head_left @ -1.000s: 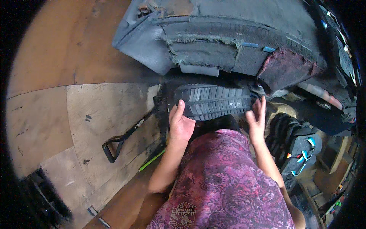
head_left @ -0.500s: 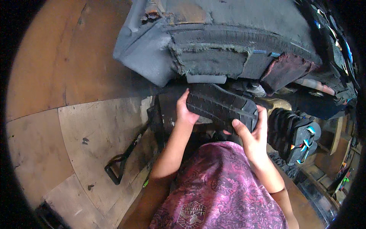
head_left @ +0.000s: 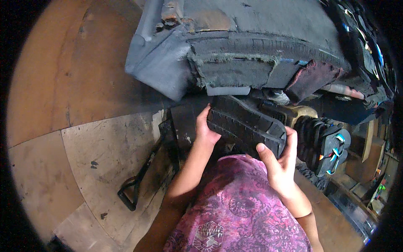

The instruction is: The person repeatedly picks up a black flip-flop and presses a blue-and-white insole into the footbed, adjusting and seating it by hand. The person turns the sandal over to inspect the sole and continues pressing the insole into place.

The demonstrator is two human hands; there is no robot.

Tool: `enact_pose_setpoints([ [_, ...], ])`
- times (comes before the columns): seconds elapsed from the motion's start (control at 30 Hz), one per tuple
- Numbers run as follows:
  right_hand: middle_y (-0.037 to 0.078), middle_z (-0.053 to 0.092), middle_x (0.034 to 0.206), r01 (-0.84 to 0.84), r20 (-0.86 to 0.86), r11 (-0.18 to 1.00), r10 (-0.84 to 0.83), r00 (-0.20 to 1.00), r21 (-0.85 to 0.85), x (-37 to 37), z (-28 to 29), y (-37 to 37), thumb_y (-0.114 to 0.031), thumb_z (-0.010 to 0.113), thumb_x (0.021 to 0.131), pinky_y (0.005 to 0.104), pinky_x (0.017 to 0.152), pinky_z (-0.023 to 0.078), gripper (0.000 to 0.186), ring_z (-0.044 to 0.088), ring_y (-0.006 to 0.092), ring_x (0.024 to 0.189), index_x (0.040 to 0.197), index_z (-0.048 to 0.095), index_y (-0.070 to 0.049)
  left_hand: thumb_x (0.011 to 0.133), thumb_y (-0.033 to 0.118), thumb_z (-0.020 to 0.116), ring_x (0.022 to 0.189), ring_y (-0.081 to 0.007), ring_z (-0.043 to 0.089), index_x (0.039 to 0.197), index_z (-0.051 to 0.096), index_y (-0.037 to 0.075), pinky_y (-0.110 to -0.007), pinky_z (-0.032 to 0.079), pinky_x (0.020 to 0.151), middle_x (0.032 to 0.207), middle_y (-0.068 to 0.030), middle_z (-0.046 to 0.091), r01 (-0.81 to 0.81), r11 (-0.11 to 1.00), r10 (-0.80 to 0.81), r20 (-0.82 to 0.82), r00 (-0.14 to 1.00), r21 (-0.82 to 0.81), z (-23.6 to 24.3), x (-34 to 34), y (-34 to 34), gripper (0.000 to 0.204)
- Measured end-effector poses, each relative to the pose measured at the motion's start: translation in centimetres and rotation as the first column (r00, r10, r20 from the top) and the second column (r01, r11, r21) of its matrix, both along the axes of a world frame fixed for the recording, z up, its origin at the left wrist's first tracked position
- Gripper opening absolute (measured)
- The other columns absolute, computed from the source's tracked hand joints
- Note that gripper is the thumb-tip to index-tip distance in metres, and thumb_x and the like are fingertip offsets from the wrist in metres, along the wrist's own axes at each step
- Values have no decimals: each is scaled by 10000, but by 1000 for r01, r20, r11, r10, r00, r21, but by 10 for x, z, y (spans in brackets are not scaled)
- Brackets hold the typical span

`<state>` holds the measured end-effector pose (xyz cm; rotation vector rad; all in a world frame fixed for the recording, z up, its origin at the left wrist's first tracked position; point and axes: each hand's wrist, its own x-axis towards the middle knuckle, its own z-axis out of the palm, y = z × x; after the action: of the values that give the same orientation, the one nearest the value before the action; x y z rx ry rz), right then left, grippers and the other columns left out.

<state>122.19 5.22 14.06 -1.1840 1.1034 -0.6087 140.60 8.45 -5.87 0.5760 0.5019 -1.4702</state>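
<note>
Between both hands is a thick black rubber sole, its grooved tread facing up and its side edge toward the bench. My left hand is closed on its left end, with the fingers mostly hidden beneath. My right hand grips the other end, thumb on the tread and fingers round the far side. Just beyond the sole, a pale grey bar juts from under the dust-covered bench. Frayed dark cloth hangs along the bench's front edge.
Right of my right hand hangs a row of black flip-flops with coloured straps. A dark red cloth drapes from the bench. On the left, a black metal handle stands over the wooden floor panels. Wooden shelving is at far right.
The sole has come slightly down toward my body, leaving a wider gap from the pale grey bar. Both hands keep their hold on it.
</note>
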Motion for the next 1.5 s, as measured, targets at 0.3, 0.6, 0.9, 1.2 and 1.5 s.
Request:
enact_pose_setpoints([
  [0.3, 89, 531, 1159, -26, -42, 992, 21, 999, -125, -10, 5, 7, -59, 685, 917, 309, 938, 448, 512, 526, 151, 1060, 1308, 358, -12, 1006, 320, 497, 1018, -281, 680, 1140, 674, 77, -444, 539, 905, 1119, -110, 716, 33, 999, -33, 25, 999, 14, 8, -5, -2, 329],
  [0.6, 85, 534, 1187, 177, 13, 983, -176, 984, -43, -51, -9, 24, -95, 728, 883, 335, 965, 438, 574, 528, 164, 1083, 1317, 358, -39, 990, 338, 556, 1018, -283, 676, 1134, 678, 75, -446, 531, 912, 1125, -116, 714, 120, 993, -120, 25, 992, 12, 33, -14, -9, 324],
  [0.9, 100, 581, 1310, 317, 338, 883, -432, 836, 346, -122, -104, -1, -186, 752, 847, 424, 1034, 488, 637, 604, 252, 1188, 1385, 437, -59, 999, 220, 588, 1143, -264, 620, 1236, 616, 60, -434, 469, 1018, 1225, -111, 662, 101, 995, -96, 162, 982, -23, 58, -30, -1, 287],
  [1.2, 93, 675, 1174, 108, 499, 674, -635, 590, 730, -27, -228, -70, -197, 641, 984, 472, 884, 561, 276, 669, 274, 1060, 1224, 540, -105, 949, 5, 590, 1203, -228, 577, 1308, 539, 46, -434, 439, 1058, 1298, -93, 606, -122, 991, 126, 601, 789, -48, 77, -43, 14, 365],
  [1.5, 104, 653, 1234, -260, 652, 655, -468, 597, 709, 44, -208, -70, -182, 617, 992, 506, 971, 529, 314, 649, 267, 1129, 1271, 530, -68, 939, -24, 587, 1182, -251, 596, 1309, 504, 24, -451, 463, 1044, 1275, -127, 613, -287, 956, 192, 858, 477, -55, 136, -42, 53, 382],
])
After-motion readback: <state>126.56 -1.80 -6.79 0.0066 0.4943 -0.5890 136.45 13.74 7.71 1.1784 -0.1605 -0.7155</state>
